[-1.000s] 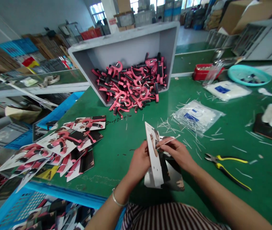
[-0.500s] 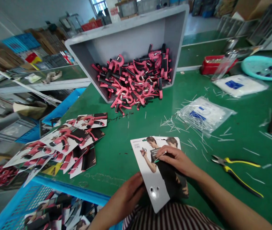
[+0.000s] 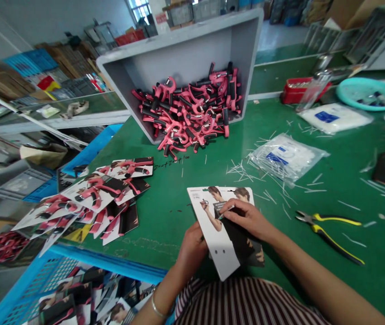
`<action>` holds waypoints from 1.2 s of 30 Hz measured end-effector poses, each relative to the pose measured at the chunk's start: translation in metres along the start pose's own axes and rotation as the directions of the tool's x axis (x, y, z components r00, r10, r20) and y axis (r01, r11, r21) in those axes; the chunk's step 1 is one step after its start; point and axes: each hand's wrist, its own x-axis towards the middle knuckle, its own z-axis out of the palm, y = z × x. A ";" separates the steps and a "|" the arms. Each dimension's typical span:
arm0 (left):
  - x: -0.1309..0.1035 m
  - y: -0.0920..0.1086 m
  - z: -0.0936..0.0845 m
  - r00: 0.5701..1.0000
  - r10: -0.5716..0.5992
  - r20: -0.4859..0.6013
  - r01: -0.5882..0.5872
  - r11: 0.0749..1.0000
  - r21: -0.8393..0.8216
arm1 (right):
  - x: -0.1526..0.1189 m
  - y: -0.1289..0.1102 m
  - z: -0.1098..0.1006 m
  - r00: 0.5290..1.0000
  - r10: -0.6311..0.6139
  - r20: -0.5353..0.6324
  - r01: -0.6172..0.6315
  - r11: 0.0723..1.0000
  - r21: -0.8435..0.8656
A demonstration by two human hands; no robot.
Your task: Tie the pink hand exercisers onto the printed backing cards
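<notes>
A printed backing card (image 3: 217, 234) with punched holes stands tilted in front of me, a second card (image 3: 241, 194) lying behind it. My left hand (image 3: 192, 248) is closed at the card's left edge; its fingertips are hidden behind the card. Across the card's front, my right hand (image 3: 246, 219) pinches a thin white cable tie (image 3: 228, 210) against the dark printed part. More loose cable ties (image 3: 241, 171) lie on the green table beyond. Right of my forearm rest yellow-and-black pliers (image 3: 317, 221) with their handles apart.
A tipped grey crate (image 3: 178, 49) holds many pink-and-black hand grips (image 3: 192, 113). Carded hand grips (image 3: 100, 189) are piled at left, above a blue basket (image 3: 26, 289) of cards. Bags of ties (image 3: 285, 158), a red box (image 3: 295, 90) and a turquoise tray (image 3: 371, 92) sit at right.
My left hand has moved up along the card's left edge, and a bracelet now shows on that wrist. The card's glare is gone. My right hand stays on the card's front. The view shifts slightly.
</notes>
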 end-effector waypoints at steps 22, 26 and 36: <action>-0.004 -0.003 -0.002 0.996 -0.089 0.009 0.090 0.989 -0.114 | -0.010 -0.010 0.004 0.978 -0.162 0.131 0.186 0.962 -0.199; -0.007 -0.003 0.000 0.993 -0.116 0.007 0.116 0.983 -0.145 | -0.013 -0.011 0.004 0.981 -0.147 0.129 0.172 0.961 -0.215; -0.007 0.012 -0.005 0.943 -0.240 -0.231 0.168 0.941 -0.293 | -0.011 -0.022 0.011 0.968 -0.199 0.153 0.242 0.901 -0.359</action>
